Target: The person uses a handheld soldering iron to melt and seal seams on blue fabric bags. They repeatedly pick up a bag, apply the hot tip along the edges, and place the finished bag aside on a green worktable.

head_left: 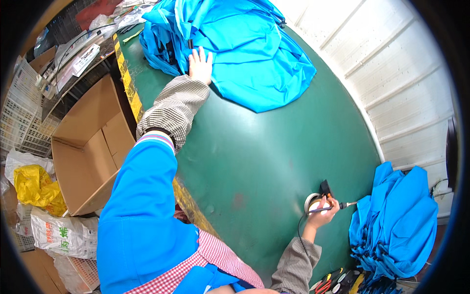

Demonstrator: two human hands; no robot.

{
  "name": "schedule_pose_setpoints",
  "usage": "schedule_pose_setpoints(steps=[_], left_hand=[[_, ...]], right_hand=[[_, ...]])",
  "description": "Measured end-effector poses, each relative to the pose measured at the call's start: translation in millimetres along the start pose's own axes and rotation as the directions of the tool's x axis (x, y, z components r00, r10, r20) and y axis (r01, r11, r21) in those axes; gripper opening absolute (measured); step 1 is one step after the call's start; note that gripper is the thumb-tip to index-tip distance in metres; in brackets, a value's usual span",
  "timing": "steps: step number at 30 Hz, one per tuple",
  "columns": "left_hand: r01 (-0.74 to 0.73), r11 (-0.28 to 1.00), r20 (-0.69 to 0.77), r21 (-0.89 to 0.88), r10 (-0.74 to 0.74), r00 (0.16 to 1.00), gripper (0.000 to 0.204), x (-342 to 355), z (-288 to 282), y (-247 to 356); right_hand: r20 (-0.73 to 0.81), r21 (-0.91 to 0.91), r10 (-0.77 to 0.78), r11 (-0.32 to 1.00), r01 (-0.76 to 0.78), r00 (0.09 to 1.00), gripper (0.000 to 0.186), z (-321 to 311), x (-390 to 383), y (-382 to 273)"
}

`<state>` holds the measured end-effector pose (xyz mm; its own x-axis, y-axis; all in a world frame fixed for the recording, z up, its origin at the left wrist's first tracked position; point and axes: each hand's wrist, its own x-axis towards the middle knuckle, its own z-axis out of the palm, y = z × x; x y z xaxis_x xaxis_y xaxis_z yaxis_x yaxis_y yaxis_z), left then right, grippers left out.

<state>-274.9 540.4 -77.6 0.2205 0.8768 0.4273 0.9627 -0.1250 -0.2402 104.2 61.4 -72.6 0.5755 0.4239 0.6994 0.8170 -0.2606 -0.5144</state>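
Observation:
My left hand (200,65) lies flat with fingers spread on the near edge of a large heap of bright blue fabric (249,54) at the far side of the table. At the lower right, my right hand (323,215) is closed round a soldering iron (344,205). Its metal tip points right, close to a gathered bundle of blue fabric (394,215), and a thin black cord trails from its back end. Beside that hand, partly hidden by it, is a pale roll of tape (310,201). A small black piece (325,186) sits just beyond the fingers.
The green table (254,161) has a yellow-and-black striped edge (128,81) on the left. Beyond it stands an open cardboard box (90,152), with a yellow plastic bag (36,186) nearby. A white ribbed wall (377,63) borders the right. Scissors (323,283) lie at the near edge.

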Motion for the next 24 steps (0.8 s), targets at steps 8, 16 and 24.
schedule_pose_setpoints(steps=[8, 16, 24], left_hand=[[0.082, 0.988, -0.047, -0.13, -0.089, 0.995, 0.038, 43, 38, -26], [0.039, 0.92, -0.023, -0.39, -0.052, 0.998, 0.045, -4, -2, -26], [0.082, 0.953, 0.13, -0.293, -0.045, 0.99, 0.066, -138, -83, -1]], right_hand=[[0.022, -0.019, -0.018, 1.0, 0.019, 1.0, 0.023, 3, -1, -5], [-0.013, -0.077, -0.023, 0.997, 0.022, 1.0, 0.023, 8, 3, -20], [0.017, -0.088, 0.033, 0.996, -0.032, 0.999, 0.027, 8, 3, -21]])
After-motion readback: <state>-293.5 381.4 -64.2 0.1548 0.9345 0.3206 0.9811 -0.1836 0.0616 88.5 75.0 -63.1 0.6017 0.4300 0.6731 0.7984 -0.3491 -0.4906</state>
